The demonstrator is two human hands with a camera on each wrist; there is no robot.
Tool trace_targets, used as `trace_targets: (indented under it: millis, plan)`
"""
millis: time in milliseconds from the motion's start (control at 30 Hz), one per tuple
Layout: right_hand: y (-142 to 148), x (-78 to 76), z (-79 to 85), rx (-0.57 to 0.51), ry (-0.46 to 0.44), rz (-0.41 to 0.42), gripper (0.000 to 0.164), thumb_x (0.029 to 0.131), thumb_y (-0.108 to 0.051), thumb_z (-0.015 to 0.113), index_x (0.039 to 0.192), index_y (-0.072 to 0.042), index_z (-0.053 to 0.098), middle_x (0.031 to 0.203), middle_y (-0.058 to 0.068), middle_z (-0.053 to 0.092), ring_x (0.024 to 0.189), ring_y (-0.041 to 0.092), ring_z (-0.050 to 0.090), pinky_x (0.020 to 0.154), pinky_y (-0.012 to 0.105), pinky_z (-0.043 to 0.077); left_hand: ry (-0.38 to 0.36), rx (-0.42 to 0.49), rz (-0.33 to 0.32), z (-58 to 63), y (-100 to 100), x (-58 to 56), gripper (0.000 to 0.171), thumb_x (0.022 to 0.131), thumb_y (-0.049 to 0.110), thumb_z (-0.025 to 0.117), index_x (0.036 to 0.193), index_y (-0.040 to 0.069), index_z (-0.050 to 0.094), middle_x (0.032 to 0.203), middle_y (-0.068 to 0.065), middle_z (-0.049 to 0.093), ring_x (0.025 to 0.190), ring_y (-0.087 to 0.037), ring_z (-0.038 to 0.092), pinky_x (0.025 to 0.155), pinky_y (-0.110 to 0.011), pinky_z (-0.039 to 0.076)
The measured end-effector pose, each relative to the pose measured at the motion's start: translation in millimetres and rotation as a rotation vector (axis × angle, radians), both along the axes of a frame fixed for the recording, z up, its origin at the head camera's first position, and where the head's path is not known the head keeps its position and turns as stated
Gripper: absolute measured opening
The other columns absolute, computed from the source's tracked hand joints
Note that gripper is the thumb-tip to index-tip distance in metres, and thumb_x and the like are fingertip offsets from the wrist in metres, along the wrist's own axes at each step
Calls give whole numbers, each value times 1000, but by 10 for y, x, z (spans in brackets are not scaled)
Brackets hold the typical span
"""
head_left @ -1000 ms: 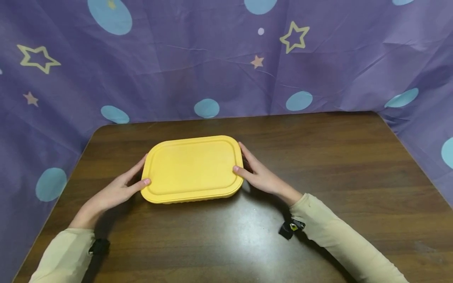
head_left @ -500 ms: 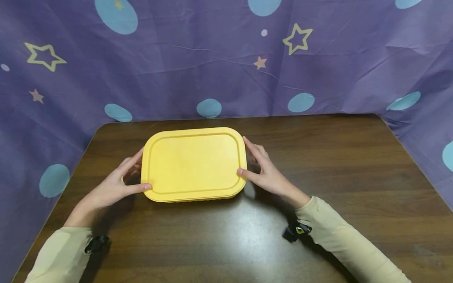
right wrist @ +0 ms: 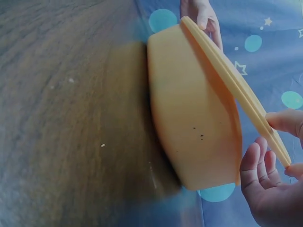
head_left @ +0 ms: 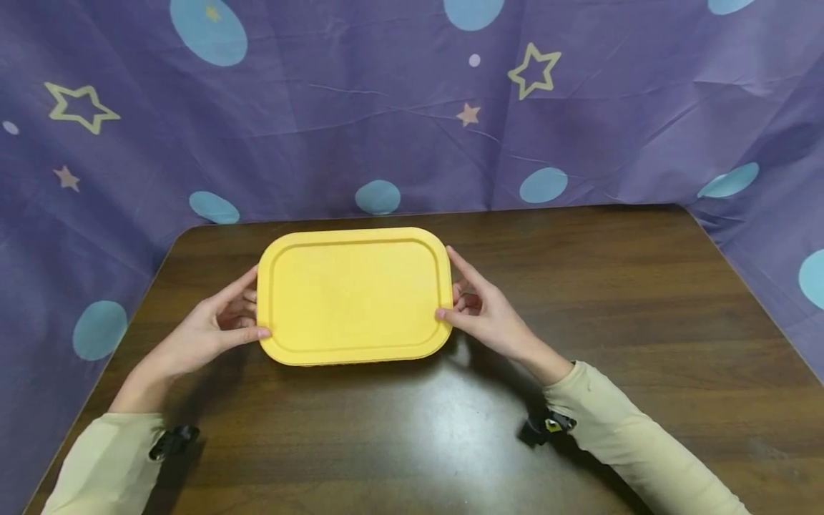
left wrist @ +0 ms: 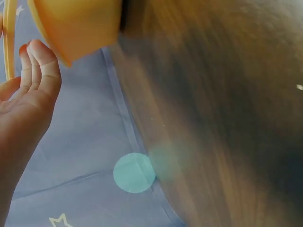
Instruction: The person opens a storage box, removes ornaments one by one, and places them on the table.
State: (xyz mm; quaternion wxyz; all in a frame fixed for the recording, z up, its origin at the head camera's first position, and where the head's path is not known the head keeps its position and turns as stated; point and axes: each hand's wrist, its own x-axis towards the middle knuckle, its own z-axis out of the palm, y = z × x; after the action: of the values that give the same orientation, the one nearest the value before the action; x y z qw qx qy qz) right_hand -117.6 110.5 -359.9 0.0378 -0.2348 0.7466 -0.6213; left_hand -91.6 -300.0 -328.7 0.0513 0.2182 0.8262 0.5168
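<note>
Underneath, the brown table [head_left: 360,436] spreads wide, sleeved arms [head_left: 644,440] angled in from both sides. On the table sits the yellow container [right wrist: 189,113]; over that the yellow lid [head_left: 354,297] tilts, one edge off the rim. It lies between the left hand [head_left: 196,336] and right hand [head_left: 496,318], each pinching one end, thumb on top.

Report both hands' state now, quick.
Left hand: holding the yellow lid by its left end.
Right hand: holding the same lid by its right end.
</note>
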Motion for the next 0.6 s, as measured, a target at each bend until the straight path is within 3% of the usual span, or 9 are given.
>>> trace_targets:
  millis: [267, 367, 600]
  plan:
    - [8, -81, 105, -59, -11, -7, 87, 81, 9, 70, 153, -18, 29, 90, 14, 54, 76, 19, 56, 70, 24, 49, -83, 169, -72, 43, 22, -125, 92, 83, -21, 60, 156, 9, 13, 101, -4, 65, 91, -12, 64, 76, -23, 52]
    - [16, -138, 169, -64, -3, -7, 86, 82, 10, 69, 153, -17, 29, 89, 15, 56, 75, 18, 57, 69, 24, 49, -103, 222, -70, 69, 56, -195, 92, 83, -22, 60, 155, 7, 12, 100, -6, 64, 91, -13, 63, 75, -23, 52]
    - [32, -308, 250, -69, -6, -26, 80, 83, 11, 66, 150, -12, 30, 89, 15, 55, 69, 22, 61, 63, 26, 49, -123, 247, -14, 124, 134, -362, 89, 85, -19, 60, 156, 14, 18, 99, -7, 64, 87, -14, 64, 73, -24, 53]
